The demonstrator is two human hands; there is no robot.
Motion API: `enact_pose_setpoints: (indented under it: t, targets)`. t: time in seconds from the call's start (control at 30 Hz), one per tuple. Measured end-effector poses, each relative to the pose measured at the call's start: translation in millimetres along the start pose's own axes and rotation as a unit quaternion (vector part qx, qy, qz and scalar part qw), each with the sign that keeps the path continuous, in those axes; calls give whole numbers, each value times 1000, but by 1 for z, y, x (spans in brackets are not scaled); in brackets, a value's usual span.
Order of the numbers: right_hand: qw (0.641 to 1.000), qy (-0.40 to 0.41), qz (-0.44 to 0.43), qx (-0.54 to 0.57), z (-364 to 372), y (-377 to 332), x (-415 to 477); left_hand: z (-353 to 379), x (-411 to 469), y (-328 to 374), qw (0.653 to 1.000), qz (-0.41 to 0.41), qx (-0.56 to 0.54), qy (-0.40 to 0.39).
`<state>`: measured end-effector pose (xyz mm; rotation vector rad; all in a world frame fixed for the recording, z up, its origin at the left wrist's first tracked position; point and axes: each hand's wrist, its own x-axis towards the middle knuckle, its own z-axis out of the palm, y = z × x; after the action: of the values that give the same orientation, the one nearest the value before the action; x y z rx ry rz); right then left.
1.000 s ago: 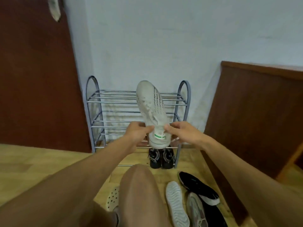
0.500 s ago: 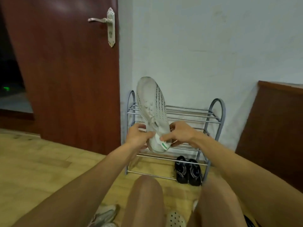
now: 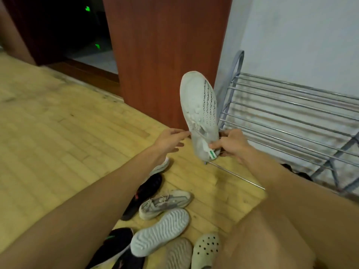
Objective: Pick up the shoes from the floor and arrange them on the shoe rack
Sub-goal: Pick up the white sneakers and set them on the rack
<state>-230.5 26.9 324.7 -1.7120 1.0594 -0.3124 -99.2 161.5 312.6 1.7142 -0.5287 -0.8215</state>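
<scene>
The right hand (image 3: 231, 146) pinches the white sneaker (image 3: 200, 105) at its heel end, thumb and fingers curled around the part with the green tag, so the shoe stands toe-up above that hand and leans a little toward the left hand (image 3: 171, 140). The left hand is spread, its fingers straight and reaching for the sneaker's side; whether the fingertips touch it I cannot tell. Just beyond the right hand, and to its right, stands the shoe rack (image 3: 291, 113) with its thin wire shelves. Below the left forearm lie more shoes on the floor: a black shoe (image 3: 149, 189), a grey sneaker (image 3: 165, 203), an upturned white sole (image 3: 161, 232) and a perforated clog (image 3: 206, 249). The risk, as I judge it, is in the hold. One hand pinching the low end leaves the long body free to swing, and it could twist out of the fingers on the way to a shelf unless the left hand steadies it. Any loose lace might catch on a rack bar, and a sneaker set down crooked could tip between the wires or nudge the light frame
</scene>
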Motion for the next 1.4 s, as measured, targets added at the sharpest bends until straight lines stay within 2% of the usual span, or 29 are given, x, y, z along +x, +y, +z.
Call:
enact_pose_setpoints:
  t: [0.13, 0.3, 0.5, 0.6, 0.7, 0.87, 0.97, 1.03, 1.1, 1.23, 1.4]
  targets:
    - [999, -6, 40, -13, 36, 32, 16, -29, 16, -63, 995, -91, 6, 37]
    - [994, -15, 109, 23, 75, 70, 24, -42, 14, -135, 981, -184, 58, 27]
    - [981, -13, 181, 64, 107, 110, 28, -56, 28, -190, 970, -176, 168, 8]
    - [973, -19, 212, 90, 123, 132, 42, -68, 52, -210, 944, -159, 288, -3]
    - [961, -24, 242, 130, 139, 149, 55, -76, 77, -229, 931, -167, 324, 23]
    - [952, -35, 267, 143, 160, 173, 84, -77, 124, -246, 936, -240, 161, 199]
    - [950, -50, 278, 135, 161, 184, 98, -79, 150, -250, 917, -290, 65, 265]
    - [950, -60, 281, 125, 160, 191, 104, -88, 161, -255, 887, -349, -38, 300]
    - [953, -69, 278, 95, 154, 198, 111, -93, 169, -264, 866, -388, -103, 298]
    - [958, -88, 266, 61, 145, 212, 116, -81, 173, -278, 874, -392, -134, 255]
    - [958, -97, 267, 39, 130, 227, 110, -65, 179, -280, 865, -381, -166, 282]
